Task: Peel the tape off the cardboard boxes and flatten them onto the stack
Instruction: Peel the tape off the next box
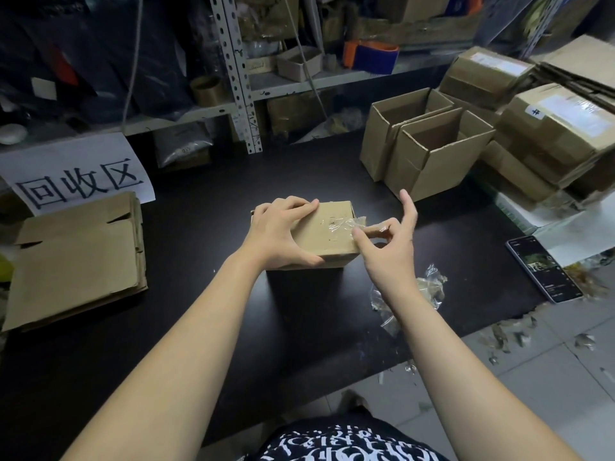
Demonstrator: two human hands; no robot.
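I see a small cardboard box (pixel 327 234) sitting closed on the middle of a black counter (pixel 199 327), straight ahead of the person whose head camera I am watching through. The left hand (pixel 279 232) grips the box from its left side, with the fingers (pixel 293 204) curled over the far top edge and the thumb along the near edge. The right hand (pixel 391 251) is at the box's right top edge. Its thumb and forefinger pinch the lifted end of a strip of clear tape (pixel 357 224), and the little finger sticks up. The rest of the strip is on the lid, wrinkled and shiny.

At the far left of the counter lies a stack of flattened cardboard (pixel 76 261), well apart from the box. Just behind it is a white paper sign (pixel 80 174) with large black characters. To the right and further back, two open boxes (pixel 429 144) stand side by side and touching. Beyond them is a heap of sealed boxes (pixel 559 128) with tape and labels. A crumpled wad of peeled tape (pixel 429 287) lies on the counter under the right wrist. A phone (pixel 542 269) lies face up near the counter's right edge. Cluttered metal shelving (pixel 239 78) fills the background.
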